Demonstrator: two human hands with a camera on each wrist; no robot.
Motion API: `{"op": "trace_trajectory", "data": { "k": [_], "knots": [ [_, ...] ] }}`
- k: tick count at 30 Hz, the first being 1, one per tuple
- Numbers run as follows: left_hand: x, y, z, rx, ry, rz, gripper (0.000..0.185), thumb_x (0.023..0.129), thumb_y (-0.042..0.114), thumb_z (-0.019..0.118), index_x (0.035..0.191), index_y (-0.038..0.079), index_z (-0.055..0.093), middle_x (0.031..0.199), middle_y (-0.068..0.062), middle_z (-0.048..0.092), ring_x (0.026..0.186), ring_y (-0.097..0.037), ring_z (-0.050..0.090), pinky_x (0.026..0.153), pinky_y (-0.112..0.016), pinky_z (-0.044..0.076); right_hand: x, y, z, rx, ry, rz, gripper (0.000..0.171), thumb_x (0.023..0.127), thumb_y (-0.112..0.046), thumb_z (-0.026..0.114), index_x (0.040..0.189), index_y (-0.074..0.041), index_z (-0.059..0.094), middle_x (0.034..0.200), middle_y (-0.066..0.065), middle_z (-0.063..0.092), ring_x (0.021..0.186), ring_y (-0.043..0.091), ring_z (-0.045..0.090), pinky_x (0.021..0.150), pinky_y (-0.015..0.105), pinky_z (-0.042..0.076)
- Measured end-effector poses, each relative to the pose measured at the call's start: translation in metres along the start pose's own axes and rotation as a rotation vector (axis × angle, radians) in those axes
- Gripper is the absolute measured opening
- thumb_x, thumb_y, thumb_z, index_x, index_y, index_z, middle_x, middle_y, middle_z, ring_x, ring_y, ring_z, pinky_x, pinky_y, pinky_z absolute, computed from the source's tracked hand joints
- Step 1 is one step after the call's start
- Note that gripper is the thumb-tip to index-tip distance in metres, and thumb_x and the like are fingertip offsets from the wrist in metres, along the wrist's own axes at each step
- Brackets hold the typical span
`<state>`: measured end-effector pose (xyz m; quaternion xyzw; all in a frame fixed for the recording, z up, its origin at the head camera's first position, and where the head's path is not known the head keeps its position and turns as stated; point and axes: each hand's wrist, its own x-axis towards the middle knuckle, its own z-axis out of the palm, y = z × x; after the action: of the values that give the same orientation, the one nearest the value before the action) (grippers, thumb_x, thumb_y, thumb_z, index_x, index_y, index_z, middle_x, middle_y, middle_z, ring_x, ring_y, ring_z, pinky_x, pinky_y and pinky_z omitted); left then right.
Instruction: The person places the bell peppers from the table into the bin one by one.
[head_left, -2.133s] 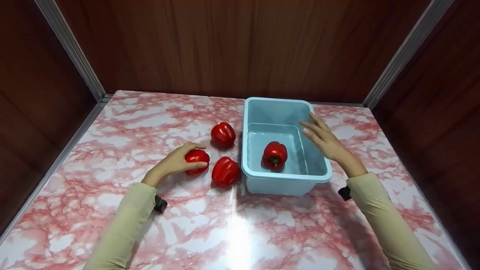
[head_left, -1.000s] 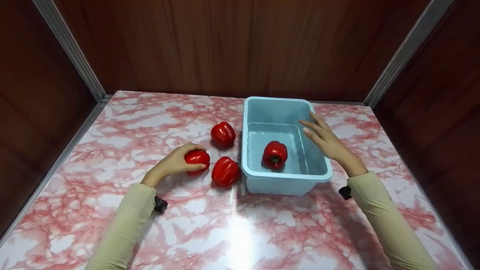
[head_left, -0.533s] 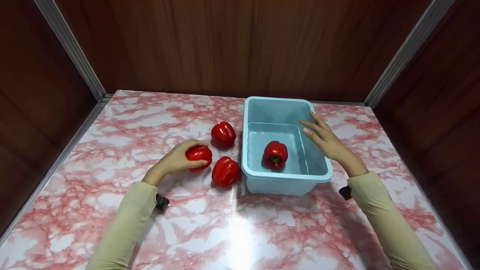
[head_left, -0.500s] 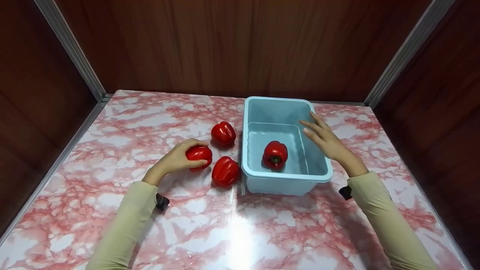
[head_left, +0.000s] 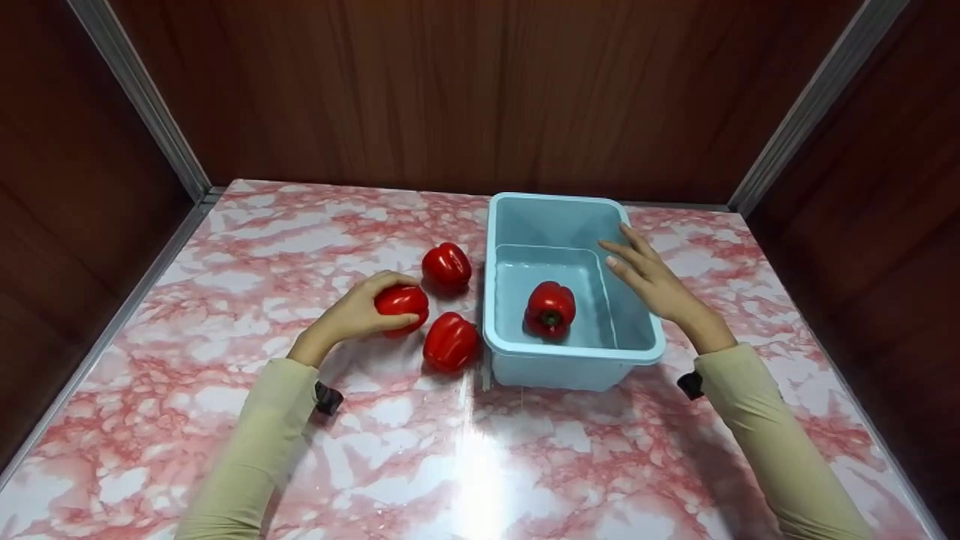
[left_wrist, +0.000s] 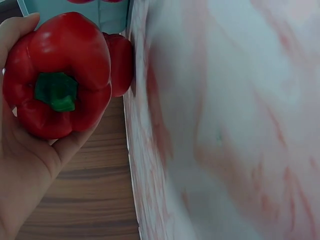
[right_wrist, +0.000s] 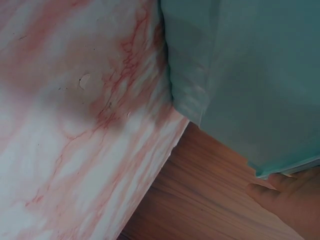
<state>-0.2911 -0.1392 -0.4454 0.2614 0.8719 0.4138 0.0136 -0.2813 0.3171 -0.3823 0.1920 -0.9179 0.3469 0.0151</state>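
My left hand (head_left: 355,310) grips a red bell pepper (head_left: 402,303), thumb on the near side and fingers over the far side. In the left wrist view this pepper (left_wrist: 75,45) shows its green stem, tilted toward the camera. Two more red bell peppers lie to its right: one farther back (head_left: 446,268), one nearer (head_left: 451,343) beside the bin. The light-blue plastic bin (head_left: 559,370) has a single red bell pepper (head_left: 550,311) on its floor. My right hand (head_left: 657,289) is at the bin's right rim, fingers extended; the right wrist view shows its fingertips (right_wrist: 265,192) right at the rim.
A red-and-white marbled tabletop (head_left: 360,457) carries everything. Dark wood panels (head_left: 420,90) with grey metal corner strips enclose the back and both sides. Black wrist cameras (head_left: 328,398) sit at both cuffs.
My left hand, holding its bell pepper, has shifted slightly away from me and to the right, toward the farther pepper. My right hand and the bin have stayed in place.
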Motion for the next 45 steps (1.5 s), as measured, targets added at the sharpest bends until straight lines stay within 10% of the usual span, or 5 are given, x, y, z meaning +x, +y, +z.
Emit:
{"op": "trace_trajectory", "data": {
  "k": [20,45],
  "knots": [
    [0.007,0.004,0.001,-0.032,0.015,0.045,0.049,0.074,0.045,0.074,0.118,0.038,0.055,0.119,0.010,0.055,0.108,-0.016,0.053,0.091,-0.042,0.046,0.000,-0.001,0.001,-0.002,0.009,0.010,0.049,0.096,-0.042,0.044,0.139,-0.018,0.044,0.156,0.007,0.006,0.142,0.031,0.002,0.108,0.063,0.007],
    [0.016,0.012,0.001,-0.056,0.024,0.061,0.057,0.075,0.041,0.075,0.125,0.021,0.056,0.124,0.004,0.054,0.109,-0.021,0.054,0.091,-0.043,0.046,0.000,0.000,0.000,-0.014,0.013,0.008,0.051,0.096,-0.043,0.043,0.139,-0.016,0.044,0.156,0.008,0.005,0.142,0.032,0.003,0.107,0.064,0.007]
  ]
}}
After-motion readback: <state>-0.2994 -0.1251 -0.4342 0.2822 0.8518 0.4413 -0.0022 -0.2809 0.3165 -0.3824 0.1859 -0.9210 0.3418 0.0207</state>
